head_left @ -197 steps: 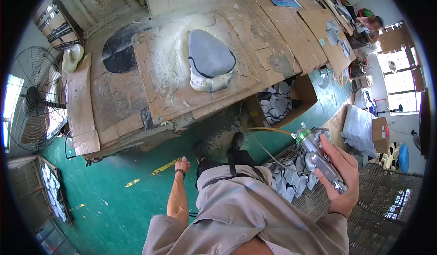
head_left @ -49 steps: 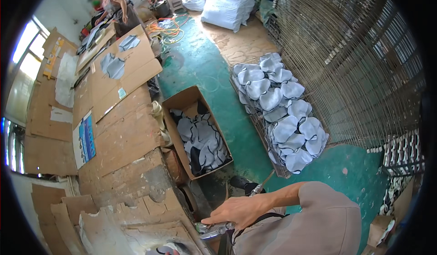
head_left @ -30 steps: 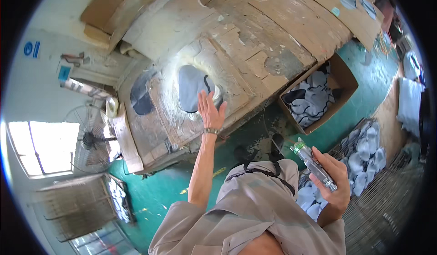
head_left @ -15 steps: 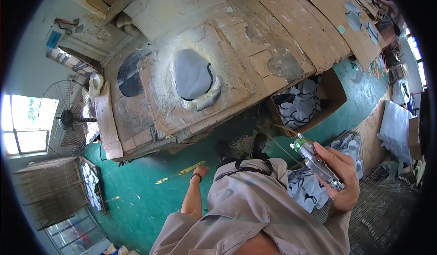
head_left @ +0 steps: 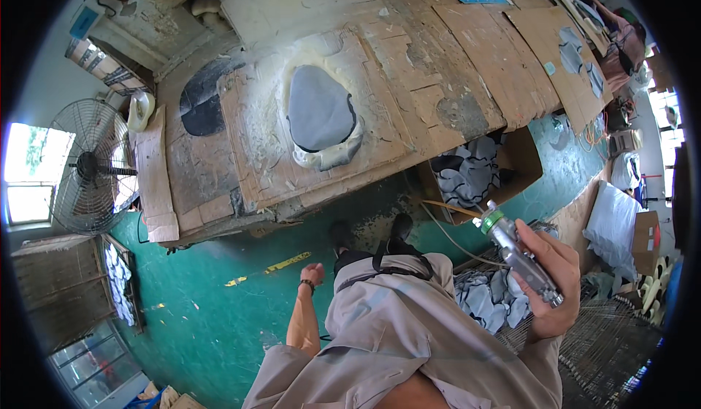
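My right hand (head_left: 553, 278) grips a metal spray gun (head_left: 520, 254) with a green ring at its far end, held out on the right above the floor. A thin hose runs near the gun. My left hand (head_left: 312, 273), with a dark band at its wrist, hangs low beside my body; its fingers are curled and nothing shows in them. On the workbench (head_left: 409, 110) ahead lies a rounded, teardrop-shaped stack of grey fabric pieces (head_left: 321, 107), dark along part of its edge. Pale, crusty residue (head_left: 292, 66) rings it on the cardboard. Neither hand touches it.
An open cardboard box (head_left: 522, 168) with grey-white cut pieces stands below the bench's front edge. More pieces (head_left: 493, 299) lie in a heap beside me at right. A large fan (head_left: 87, 164) stands left. Another person (head_left: 624, 48) is at the far right.
The view has shifted slightly, so the bench and fan sit further left. The spray gun stays in my right hand, turned a little. My left hand remains low at my side.
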The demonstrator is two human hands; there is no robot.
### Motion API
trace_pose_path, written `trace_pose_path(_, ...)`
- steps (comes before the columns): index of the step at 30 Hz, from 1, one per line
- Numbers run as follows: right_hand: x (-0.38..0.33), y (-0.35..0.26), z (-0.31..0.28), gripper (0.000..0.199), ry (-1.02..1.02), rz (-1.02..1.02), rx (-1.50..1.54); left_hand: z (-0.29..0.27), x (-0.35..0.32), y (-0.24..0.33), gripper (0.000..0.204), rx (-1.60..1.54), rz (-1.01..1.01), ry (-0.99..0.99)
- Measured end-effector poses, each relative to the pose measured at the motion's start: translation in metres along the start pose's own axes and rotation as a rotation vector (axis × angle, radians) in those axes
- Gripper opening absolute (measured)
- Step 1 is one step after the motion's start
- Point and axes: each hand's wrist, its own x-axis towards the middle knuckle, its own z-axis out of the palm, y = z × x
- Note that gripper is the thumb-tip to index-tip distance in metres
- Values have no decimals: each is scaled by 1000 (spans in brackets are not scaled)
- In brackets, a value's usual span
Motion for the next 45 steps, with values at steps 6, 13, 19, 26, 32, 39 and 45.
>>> trace_pose_path(6, -1, -28, 23, 61, 70, -170, -58, -4, 32, 49, 32, 57, 170, -79)
trace_pose_path(13, 10, -61, 43, 77, -169, -387, -101, -16, 44, 37, 32, 95, 148, -112)
trace_pose_path(19, 24, -90, 61, 88, -444, -526, -103, -35, 42, -3, 33, 24, 31, -99)
trace_pose_path(26, 22, -99, 87, 83, -149, -385, -206, -56, 40, -27, 33, -115, -53, -78)
trace_pose_path(32, 10, -105, 85, 61, 12, -318, -170, -48, 43, -11, 32, -143, -71, -60)
trace_pose_path(39, -2, -88, 66, 69, -43, -283, -196, -28, 44, 17, 38, -39, 40, -112)
trace_pose_path(45, -8, -81, 44, 80, -331, -438, -206, -17, 41, 14, 38, -3, 67, -117)
